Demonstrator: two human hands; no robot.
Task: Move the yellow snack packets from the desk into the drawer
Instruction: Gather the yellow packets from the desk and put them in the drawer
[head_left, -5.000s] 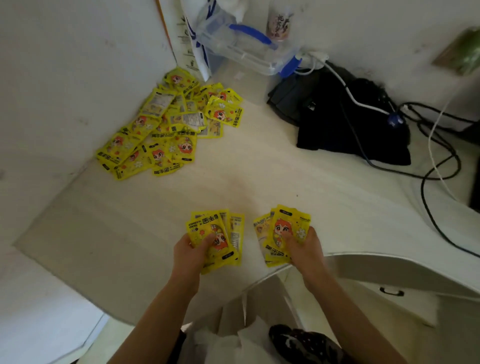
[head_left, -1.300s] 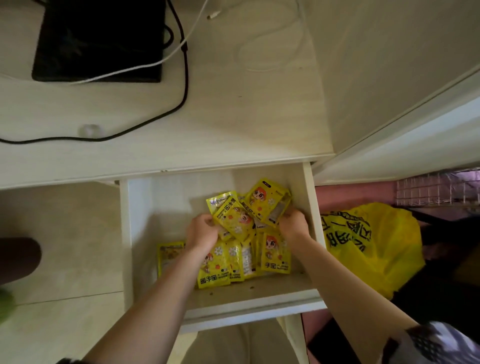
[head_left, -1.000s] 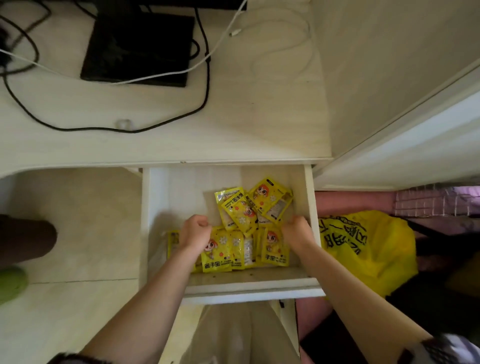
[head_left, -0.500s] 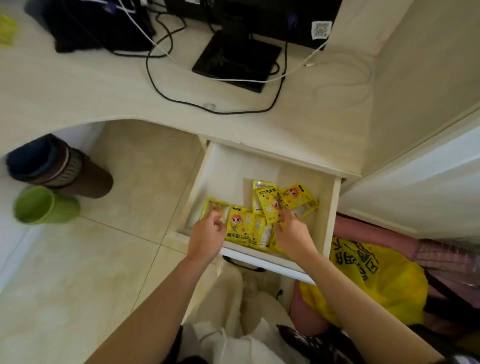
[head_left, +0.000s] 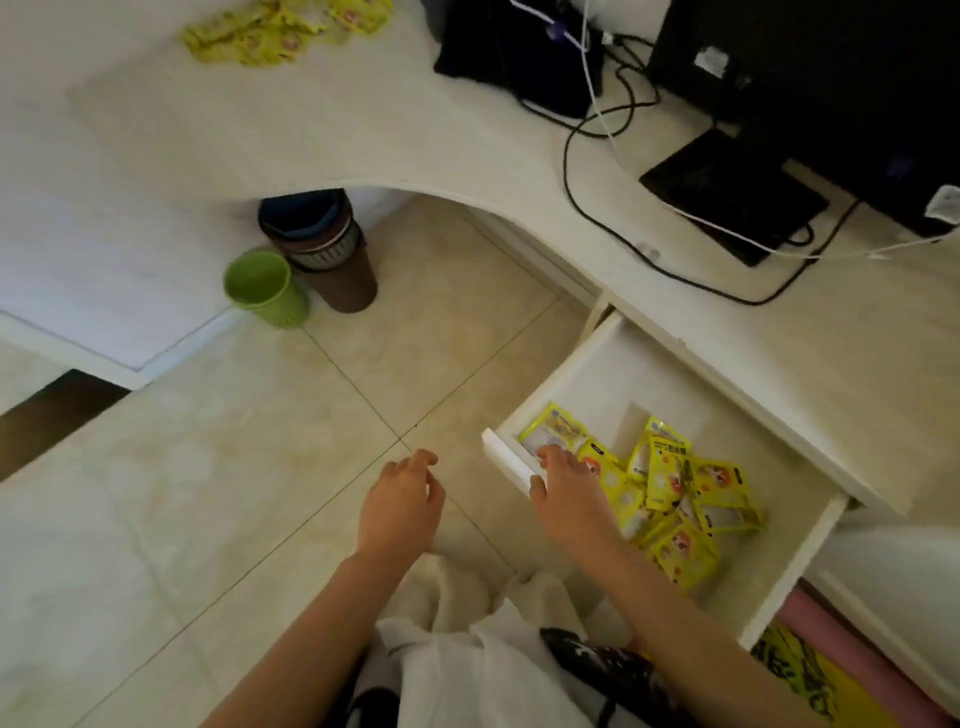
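Observation:
The white drawer (head_left: 613, 374) stands pulled out below the desk at the right, with several yellow snack packets (head_left: 670, 493) lying loose inside it. My right hand (head_left: 566, 493) hovers over the drawer's near left corner, fingers spread, holding nothing. My left hand (head_left: 402, 501) hangs empty over the floor tiles to the left of the drawer, fingers apart. A pile of yellow packets on the desk (head_left: 280, 28) shows at the top left of the head view, partly cut off by the frame edge.
The curved white desk (head_left: 395, 140) carries a black monitor base (head_left: 732, 192), a dark bag (head_left: 519, 52) and trailing cables (head_left: 613, 223). A green bin (head_left: 262, 288) and a brown bin (head_left: 327, 254) stand on the floor underneath. A yellow bag (head_left: 800, 670) lies at lower right.
Both hands let go of the packets in the drawer. My left hand pulled out to the left over the floor. The view swung left, bringing the desk pile back into sight.

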